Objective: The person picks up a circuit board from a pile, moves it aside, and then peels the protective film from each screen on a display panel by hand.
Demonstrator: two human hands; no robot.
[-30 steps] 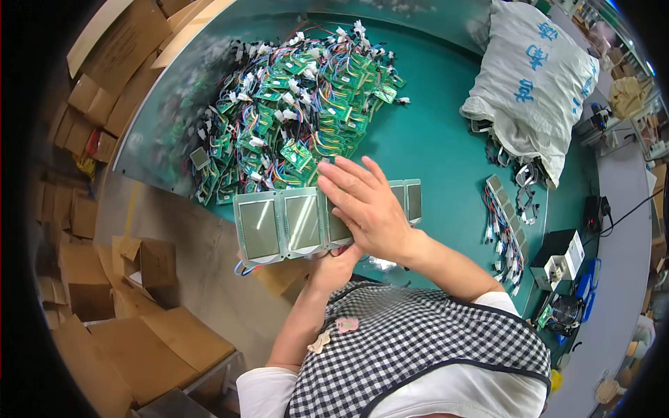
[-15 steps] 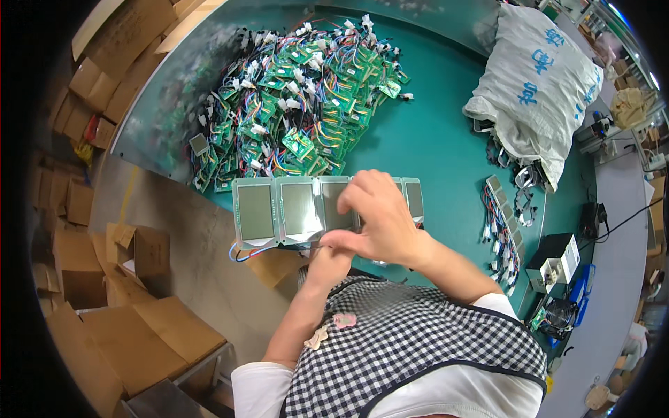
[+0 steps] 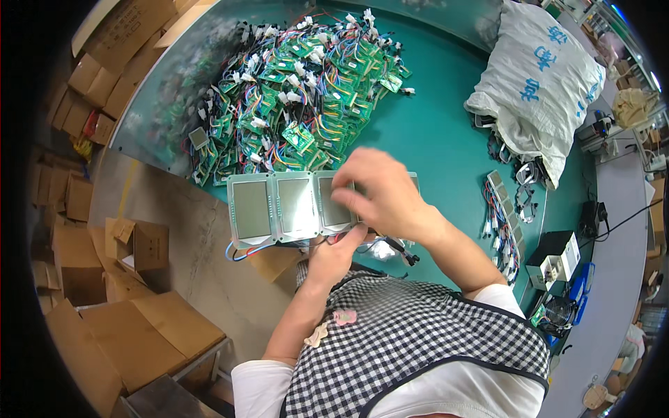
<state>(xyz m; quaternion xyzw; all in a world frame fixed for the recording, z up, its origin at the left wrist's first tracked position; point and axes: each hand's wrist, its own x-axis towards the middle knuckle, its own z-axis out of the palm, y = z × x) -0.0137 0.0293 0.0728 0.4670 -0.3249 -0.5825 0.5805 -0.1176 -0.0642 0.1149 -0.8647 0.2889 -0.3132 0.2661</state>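
A strip of joined circuit boards with grey LCD screens is held up level in front of my apron. My left hand grips its near edge from below, thumb up at the edge. Over the third screen hovers my right hand, fingers curled and thumb close to the index finger; motion blurs it, and anything pinched there is hidden. The right hand and wrist cover much of the strip's right part. Red and blue wires hang from the strip's near left corner, and dark wires with connectors show under the right wrist.
A big heap of green circuit boards with wires lies on the green table. To the right are a white woven sack, another wired strip of boards and a black-and-white box. Cardboard boxes stand on the left.
My right hand has lifted and moved slightly up from the strip's near edge, thumb drawing toward the index finger. My left thumb now shows on the edge; the strip has shifted slightly left.
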